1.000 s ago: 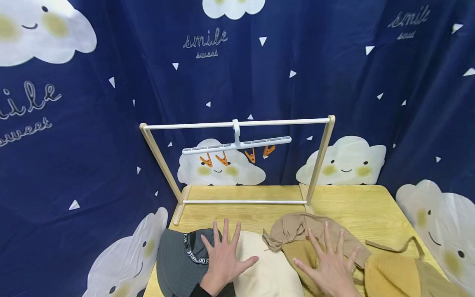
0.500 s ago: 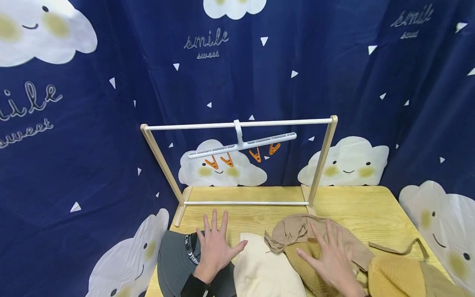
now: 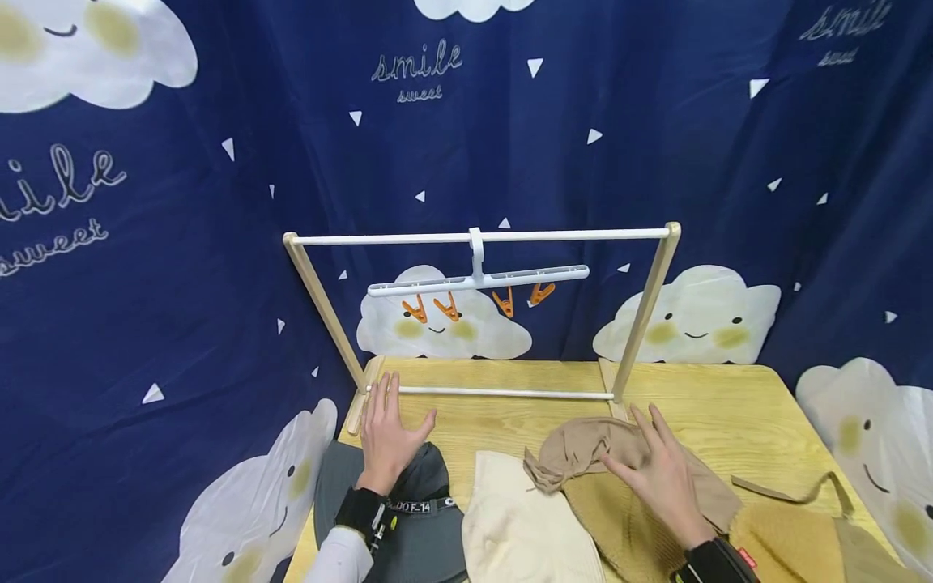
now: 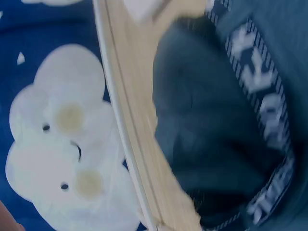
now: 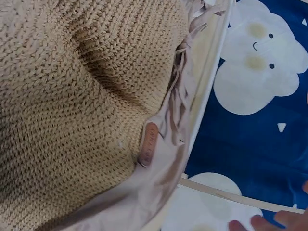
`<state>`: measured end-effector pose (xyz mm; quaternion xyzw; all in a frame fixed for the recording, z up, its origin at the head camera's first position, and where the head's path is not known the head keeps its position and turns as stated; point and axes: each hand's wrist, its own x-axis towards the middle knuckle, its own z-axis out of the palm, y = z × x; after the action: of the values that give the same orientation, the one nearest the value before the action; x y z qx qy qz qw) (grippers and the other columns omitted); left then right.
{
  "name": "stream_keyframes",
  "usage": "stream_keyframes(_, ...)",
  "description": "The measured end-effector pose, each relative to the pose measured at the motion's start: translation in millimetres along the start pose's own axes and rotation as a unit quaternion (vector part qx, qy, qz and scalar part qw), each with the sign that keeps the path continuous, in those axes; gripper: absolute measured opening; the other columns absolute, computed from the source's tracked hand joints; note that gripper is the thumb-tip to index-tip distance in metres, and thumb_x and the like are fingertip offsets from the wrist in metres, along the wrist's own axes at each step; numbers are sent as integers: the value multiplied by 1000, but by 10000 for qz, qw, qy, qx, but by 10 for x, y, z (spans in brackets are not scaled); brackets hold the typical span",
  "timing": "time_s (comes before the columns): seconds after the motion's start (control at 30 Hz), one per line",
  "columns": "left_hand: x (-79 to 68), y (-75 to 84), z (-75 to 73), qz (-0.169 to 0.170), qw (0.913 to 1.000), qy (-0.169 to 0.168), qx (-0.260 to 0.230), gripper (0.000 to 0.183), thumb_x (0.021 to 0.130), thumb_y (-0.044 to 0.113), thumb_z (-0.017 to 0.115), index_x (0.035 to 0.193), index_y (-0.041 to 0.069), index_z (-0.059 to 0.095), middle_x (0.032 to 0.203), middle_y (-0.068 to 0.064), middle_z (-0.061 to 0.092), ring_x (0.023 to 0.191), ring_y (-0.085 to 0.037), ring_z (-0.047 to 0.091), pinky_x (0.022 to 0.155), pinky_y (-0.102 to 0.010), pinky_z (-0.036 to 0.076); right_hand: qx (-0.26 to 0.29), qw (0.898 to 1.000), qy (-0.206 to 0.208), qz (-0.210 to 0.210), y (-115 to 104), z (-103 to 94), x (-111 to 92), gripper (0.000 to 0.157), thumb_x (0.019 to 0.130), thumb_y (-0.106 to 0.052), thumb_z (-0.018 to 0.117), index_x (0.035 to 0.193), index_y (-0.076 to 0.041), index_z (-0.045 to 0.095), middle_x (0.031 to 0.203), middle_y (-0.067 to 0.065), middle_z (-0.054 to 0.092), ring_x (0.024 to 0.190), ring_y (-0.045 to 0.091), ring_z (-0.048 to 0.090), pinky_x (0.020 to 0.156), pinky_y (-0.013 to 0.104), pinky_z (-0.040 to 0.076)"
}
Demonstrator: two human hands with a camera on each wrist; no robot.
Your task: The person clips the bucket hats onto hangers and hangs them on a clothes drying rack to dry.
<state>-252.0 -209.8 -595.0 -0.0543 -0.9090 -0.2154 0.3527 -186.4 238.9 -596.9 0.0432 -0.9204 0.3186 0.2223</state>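
Note:
Over the far left part of a dark grey hat (image 3: 430,545) with a lettered band, my left hand (image 3: 389,441) is held up with its fingers straight and thumb spread. The hat's crown (image 4: 197,115) fills much of the left wrist view. My right hand (image 3: 659,478), fingers extended, hovers above a tan hat (image 3: 612,518) with a knit crown and a fabric brim. The right wrist view shows its knit (image 5: 72,144) and a small brown label (image 5: 148,144). A cream hat (image 3: 521,518) lies between the hands. Neither hand holds anything.
A wooden rack (image 3: 645,316) stands at the table's back. From its top bar hangs a white hanger (image 3: 477,281) with several orange clips (image 3: 504,303). A yellow knit hat (image 3: 787,538) with a strap lies at the right. A dark blue curtain (image 3: 466,162) closes off the back.
My left hand has moved left and away from me, its fingers drawing closer together. The right hand has shifted slightly right and forward. The hanger swings a little on the bar.

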Motion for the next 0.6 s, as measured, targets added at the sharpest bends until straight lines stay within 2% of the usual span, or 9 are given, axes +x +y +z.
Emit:
stream_keyframes(0.1, 132, -152, -4, 27, 9984, 518, -239, 95, 81, 54, 78, 157, 8, 46, 155, -20, 52, 139, -46, 51, 105, -65, 46, 283, 9991, 311, -56, 82, 72, 63, 101, 73, -30, 96, 158, -12, 46, 159, 34, 38, 125, 64, 52, 83, 75, 50)
stream_keyframes(0.13, 175, -198, -7, 13, 9974, 646, -310, 94, 81, 52, 78, 158, 8, 45, 156, -20, 51, 139, -46, 51, 104, -64, 47, 352, 9987, 364, -34, 102, 88, 84, 102, 73, -29, 96, 160, -13, 44, 159, 33, 38, 129, 63, 49, 88, 77, 47)
stream_keyframes(0.23, 296, -325, -34, -53, 9950, 881, -462, 93, 82, 47, 79, 158, 6, 44, 158, -22, 47, 140, -46, 49, 105, -65, 45, 589, 9973, 427, 90, 133, 109, 173, 105, 73, -26, 96, 162, -14, 40, 161, 31, 37, 138, 61, 42, 98, 80, 39)
stream_keyframes(0.33, 413, -446, -53, -160, 9927, 1075, -519, 94, 82, 45, 79, 158, 3, 42, 161, -25, 42, 144, -47, 43, 110, -66, 41, 814, 9954, 419, 285, 136, 101, 296, 109, 76, -28, 94, 165, -15, 33, 163, 28, 36, 145, 55, 38, 104, 77, 36)
stream_keyframes(0.47, 553, -597, -81, -515, 9891, 1238, -603, 95, 83, 46, 79, 161, 8, 39, 164, -22, 37, 151, -42, 36, 115, -64, 35, 1008, 9926, 368, 576, 130, 76, 450, 109, 82, -34, 91, 167, -16, 25, 165, 24, 36, 146, 50, 39, 106, 70, 40)
stream_keyframes(0.6, 719, -727, -131, -873, 9853, 1286, -702, 92, 85, 46, 78, 160, 9, 40, 165, -17, 38, 152, -36, 36, 117, -61, 34, 961, 9929, 309, 636, 179, 30, 592, 107, 85, -33, 88, 167, -13, 23, 165, 25, 34, 147, 51, 37, 109, 70, 37)
